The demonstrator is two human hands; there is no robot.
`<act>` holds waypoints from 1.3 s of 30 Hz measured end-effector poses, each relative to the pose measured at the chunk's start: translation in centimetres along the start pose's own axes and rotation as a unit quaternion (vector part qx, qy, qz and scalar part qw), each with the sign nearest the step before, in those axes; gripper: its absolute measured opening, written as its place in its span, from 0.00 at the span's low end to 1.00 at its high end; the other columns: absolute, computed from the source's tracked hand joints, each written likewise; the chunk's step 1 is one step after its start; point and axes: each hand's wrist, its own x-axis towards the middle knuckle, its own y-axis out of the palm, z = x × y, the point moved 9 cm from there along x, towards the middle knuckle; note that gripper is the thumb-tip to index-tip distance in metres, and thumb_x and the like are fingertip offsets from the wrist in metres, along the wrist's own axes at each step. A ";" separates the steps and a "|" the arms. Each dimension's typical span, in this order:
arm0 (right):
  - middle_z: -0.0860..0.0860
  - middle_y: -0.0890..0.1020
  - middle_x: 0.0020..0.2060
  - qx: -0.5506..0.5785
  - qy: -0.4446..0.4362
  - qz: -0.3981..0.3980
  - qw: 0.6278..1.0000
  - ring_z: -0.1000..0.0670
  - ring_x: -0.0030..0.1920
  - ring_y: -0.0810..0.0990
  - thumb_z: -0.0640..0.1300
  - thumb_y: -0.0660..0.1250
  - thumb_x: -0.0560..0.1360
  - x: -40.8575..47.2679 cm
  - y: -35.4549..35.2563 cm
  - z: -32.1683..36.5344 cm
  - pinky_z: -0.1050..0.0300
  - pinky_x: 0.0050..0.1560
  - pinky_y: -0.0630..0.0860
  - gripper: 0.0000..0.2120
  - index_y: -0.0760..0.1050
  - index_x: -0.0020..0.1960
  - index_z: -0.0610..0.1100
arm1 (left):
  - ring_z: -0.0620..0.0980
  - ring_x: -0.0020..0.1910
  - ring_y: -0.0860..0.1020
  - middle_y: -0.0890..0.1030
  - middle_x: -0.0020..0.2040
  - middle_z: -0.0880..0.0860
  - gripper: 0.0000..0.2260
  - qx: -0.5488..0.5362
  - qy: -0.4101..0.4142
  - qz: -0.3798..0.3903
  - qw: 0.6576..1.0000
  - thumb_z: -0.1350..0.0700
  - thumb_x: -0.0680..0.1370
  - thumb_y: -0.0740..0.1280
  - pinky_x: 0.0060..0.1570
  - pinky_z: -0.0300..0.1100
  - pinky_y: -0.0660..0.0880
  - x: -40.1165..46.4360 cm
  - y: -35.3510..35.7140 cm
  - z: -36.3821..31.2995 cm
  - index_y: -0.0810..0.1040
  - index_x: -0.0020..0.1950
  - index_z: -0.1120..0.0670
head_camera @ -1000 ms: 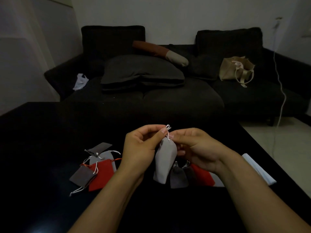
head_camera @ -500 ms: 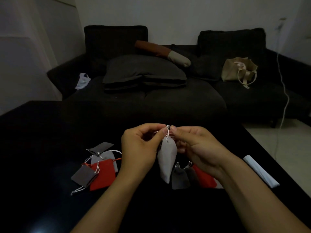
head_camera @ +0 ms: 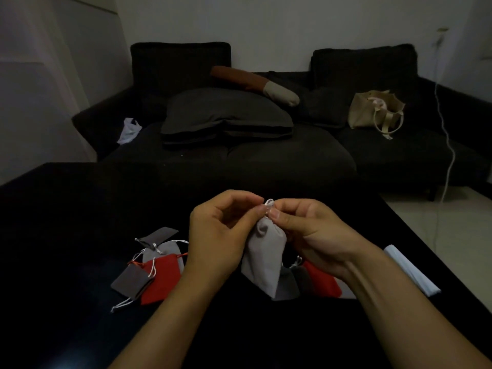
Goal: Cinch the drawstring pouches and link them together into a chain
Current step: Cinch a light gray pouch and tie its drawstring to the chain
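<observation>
A light grey drawstring pouch (head_camera: 263, 262) hangs above the black table (head_camera: 66, 222), held at its cinched neck. My left hand (head_camera: 221, 235) and my right hand (head_camera: 314, 235) both pinch its white cord (head_camera: 269, 203), whose loop sticks up between my fingertips. Below my right hand hang or lie a dark grey pouch (head_camera: 286, 287) and a red pouch (head_camera: 320, 282), partly hidden. To the left lies a loose pile: a red pouch (head_camera: 162, 278), a grey pouch (head_camera: 130, 282), a light grey one (head_camera: 166, 250) and a dark one (head_camera: 158, 233).
A white folded strip (head_camera: 410, 270) lies near the table's right edge. Behind the table stands a dark sofa (head_camera: 266, 155) with cushions, a beige tote bag (head_camera: 375, 110) and a white plastic bag (head_camera: 129, 130). A white cable (head_camera: 447, 134) hangs at the right.
The pouch and both hands stay nearly in place. My fingertips have shifted slightly on the cord at the pouch neck.
</observation>
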 end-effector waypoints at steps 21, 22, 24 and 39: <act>0.43 0.76 0.35 -0.097 0.051 -0.069 0.992 0.50 0.36 0.73 0.44 0.66 0.78 0.1 -0.7 -0.8 0.58 0.39 0.68 0.11 0.79 0.43 0.36 | 0.37 0.46 0.81 0.84 0.47 0.44 0.08 0.319 0.186 0.174 0.913 0.54 0.73 0.74 0.47 0.34 0.79 -0.3 2.1 -1.8 0.84 0.52 0.49; 0.45 0.76 0.34 -0.103 0.052 -0.076 0.990 0.52 0.35 0.73 0.42 0.66 0.78 0.1 -0.8 -0.9 0.59 0.39 0.67 0.10 0.79 0.40 0.39 | 0.38 0.45 0.81 0.84 0.47 0.43 0.08 0.326 0.178 0.182 0.910 0.55 0.74 0.74 0.47 0.35 0.79 -0.3 2.2 -1.6 0.83 0.52 0.49; 0.45 0.76 0.35 -0.113 0.058 -0.086 0.988 0.52 0.35 0.72 0.42 0.66 0.78 0.2 -0.8 -1.0 0.59 0.39 0.67 0.09 0.79 0.40 0.40 | 0.39 0.44 0.79 0.82 0.46 0.44 0.09 0.342 0.169 0.198 0.903 0.56 0.74 0.74 0.46 0.36 0.77 -0.3 2.6 -1.3 0.82 0.53 0.49; 0.49 0.72 0.29 -0.018 0.100 -0.104 0.989 0.56 0.29 0.68 0.39 0.64 0.79 0.0 -0.5 -1.6 0.64 0.31 0.61 0.11 0.77 0.39 0.39 | 0.38 0.44 0.79 0.80 0.45 0.42 0.04 0.321 0.120 0.190 0.920 0.53 0.77 0.69 0.44 0.33 0.75 0.1 2.3 0.2 0.78 0.52 0.48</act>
